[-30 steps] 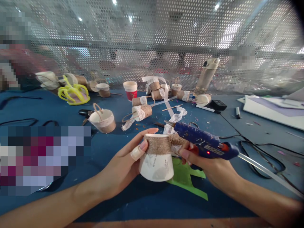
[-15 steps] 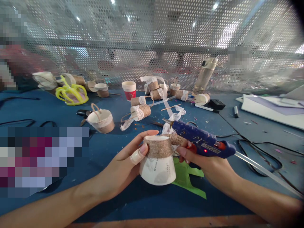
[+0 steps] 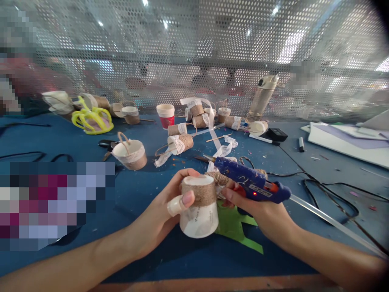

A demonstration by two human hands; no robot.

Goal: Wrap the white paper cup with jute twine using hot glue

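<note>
The left hand [image 3: 173,202] is clamping its grip on a white paper cup partly wrapped in brown twine [image 3: 199,211], its thumb pressing the near side; the cup is standing wide end down above the blue counter [image 3: 146,259]. Just beside it, the right hand [image 3: 252,200] is closing its grip around a blue glue gun with a clear glue stick [image 3: 246,178], whose nozzle is pointing past the cup's narrow end. A green cut sheet [image 3: 234,225] is lying beneath.

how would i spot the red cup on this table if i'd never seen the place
Look along the far side of the blue table, just before the perforated screen. Immediately left of the jumbled twine-wrapped cups stands the red cup, upright. It is red below with white rims above, and shows no twine, lace or handle, unlike its neighbours.
</note>
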